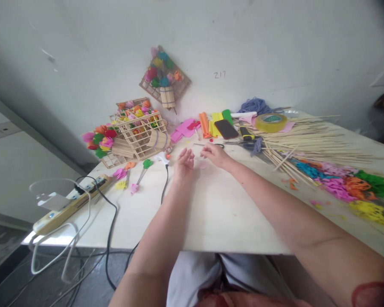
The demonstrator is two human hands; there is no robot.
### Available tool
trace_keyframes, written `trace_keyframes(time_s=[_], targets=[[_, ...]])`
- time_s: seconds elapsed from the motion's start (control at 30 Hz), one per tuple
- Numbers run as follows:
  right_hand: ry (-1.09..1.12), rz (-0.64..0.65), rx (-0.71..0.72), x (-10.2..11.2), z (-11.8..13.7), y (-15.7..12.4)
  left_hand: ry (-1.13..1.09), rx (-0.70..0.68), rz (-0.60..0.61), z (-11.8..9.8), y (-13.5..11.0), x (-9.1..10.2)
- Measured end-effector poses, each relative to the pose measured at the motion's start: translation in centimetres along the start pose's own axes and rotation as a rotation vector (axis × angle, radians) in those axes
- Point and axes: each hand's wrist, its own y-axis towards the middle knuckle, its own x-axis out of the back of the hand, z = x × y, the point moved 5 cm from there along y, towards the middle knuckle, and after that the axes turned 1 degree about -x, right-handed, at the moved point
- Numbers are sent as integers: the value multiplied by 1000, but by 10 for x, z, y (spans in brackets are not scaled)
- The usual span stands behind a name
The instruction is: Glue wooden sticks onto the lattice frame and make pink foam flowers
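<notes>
My left hand [184,162] rests on the white table [217,213] with its fingers loosely bent and apart, nothing seen in them. My right hand [215,154] lies just to its right, fingertips curled together in a pinch; what they hold is too small to make out. A pale pink foam scrap [202,165] lies on the table between the two hands. Scissors [213,145] lie just beyond my right hand.
Bamboo skewers [310,140] and cut foam shapes [342,185] fill the right side. A phone [226,128], tape roll [270,122] and foam sheets lie at the back. Stick baskets of foam flowers [141,130], a glue gun [162,158] and a power strip [70,204] are on the left.
</notes>
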Motion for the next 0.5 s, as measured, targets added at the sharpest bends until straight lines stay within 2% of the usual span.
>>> trace_keyframes(time_s=[0.1, 0.23, 0.37, 0.5], targets=[[216, -84, -73, 7, -4, 2, 37, 8, 60, 3, -1, -4], [369, -144, -138, 10, 0, 2, 75, -6, 89, 4, 0, -5], [398, -118, -101, 6, 7, 1, 84, -18, 99, 5, 1, -4], [335, -59, -65, -1, 3, 1, 84, -29, 137, 6, 1, -5]])
